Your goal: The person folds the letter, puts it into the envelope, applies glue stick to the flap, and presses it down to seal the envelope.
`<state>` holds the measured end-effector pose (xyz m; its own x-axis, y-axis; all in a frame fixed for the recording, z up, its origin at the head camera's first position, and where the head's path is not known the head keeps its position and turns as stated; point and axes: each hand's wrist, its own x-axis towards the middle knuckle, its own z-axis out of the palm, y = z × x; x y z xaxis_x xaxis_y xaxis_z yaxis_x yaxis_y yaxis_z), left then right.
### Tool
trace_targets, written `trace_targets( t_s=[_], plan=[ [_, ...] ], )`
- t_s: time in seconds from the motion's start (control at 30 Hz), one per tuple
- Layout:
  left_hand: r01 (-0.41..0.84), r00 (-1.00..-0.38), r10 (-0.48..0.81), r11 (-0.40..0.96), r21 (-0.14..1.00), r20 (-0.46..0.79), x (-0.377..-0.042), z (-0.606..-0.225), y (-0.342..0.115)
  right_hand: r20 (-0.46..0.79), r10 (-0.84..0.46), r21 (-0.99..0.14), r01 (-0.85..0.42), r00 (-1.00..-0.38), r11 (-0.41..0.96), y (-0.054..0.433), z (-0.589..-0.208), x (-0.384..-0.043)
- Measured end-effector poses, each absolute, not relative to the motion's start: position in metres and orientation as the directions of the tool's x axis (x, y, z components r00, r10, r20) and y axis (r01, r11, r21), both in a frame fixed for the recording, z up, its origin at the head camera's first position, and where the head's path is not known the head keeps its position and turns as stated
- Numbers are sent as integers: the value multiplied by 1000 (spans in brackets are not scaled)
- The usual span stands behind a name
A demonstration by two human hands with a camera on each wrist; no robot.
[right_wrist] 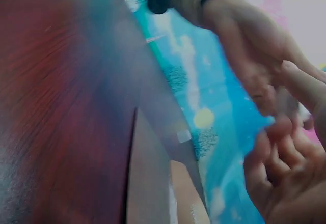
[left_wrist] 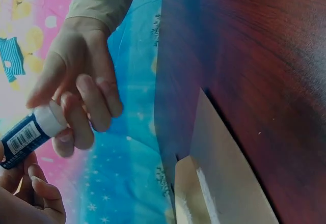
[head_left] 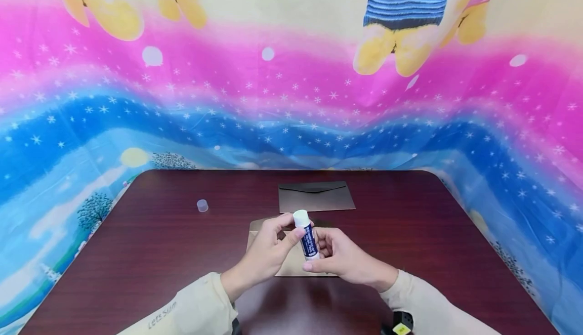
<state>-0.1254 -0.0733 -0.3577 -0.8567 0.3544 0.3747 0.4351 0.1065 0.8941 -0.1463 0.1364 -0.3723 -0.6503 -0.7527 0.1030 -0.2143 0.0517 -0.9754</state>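
Observation:
A glue stick (head_left: 308,241) with a dark blue label and white ends stands nearly upright, tilted slightly, between both hands. My left hand (head_left: 265,248) pinches its upper part between thumb and fingers. At its lower white end, the thumb and curled fingers of my right hand (head_left: 350,258) hold it. A barcode shows on the glue stick (left_wrist: 23,136) in the left wrist view. Below the hands lies a tan envelope (head_left: 291,268) with its flap lifted, partly hidden by them. The right wrist view is blurred around the fingers, and the glue stick is mostly covered there.
A small translucent cap (head_left: 202,205) sits on the dark red table (head_left: 150,244), left of the hands. Behind the tan envelope lies a darker brown envelope (head_left: 316,201), flap side up. A colourful printed curtain (head_left: 282,87) surrounds the table's back and sides.

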Motion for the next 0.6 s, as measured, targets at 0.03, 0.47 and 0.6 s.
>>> trace_targets(
  t_s=[0.03, 0.47, 0.6],
  plan=[
    [439, -854, 358, 105, 892, 378, -126, -358, -73, 101, -750, -976, -212, -654, 53, 136, -373, -146],
    [396, -892, 287, 124, 910, 349, -125, -358, -73, 147, -677, -973, -230, -721, 34, 131, -382, -144],
    [359, -918, 233, 139, 923, 322, -126, -359, -75, 196, -687, -977, -202, -700, -73, 130, -382, -143]
  ],
)
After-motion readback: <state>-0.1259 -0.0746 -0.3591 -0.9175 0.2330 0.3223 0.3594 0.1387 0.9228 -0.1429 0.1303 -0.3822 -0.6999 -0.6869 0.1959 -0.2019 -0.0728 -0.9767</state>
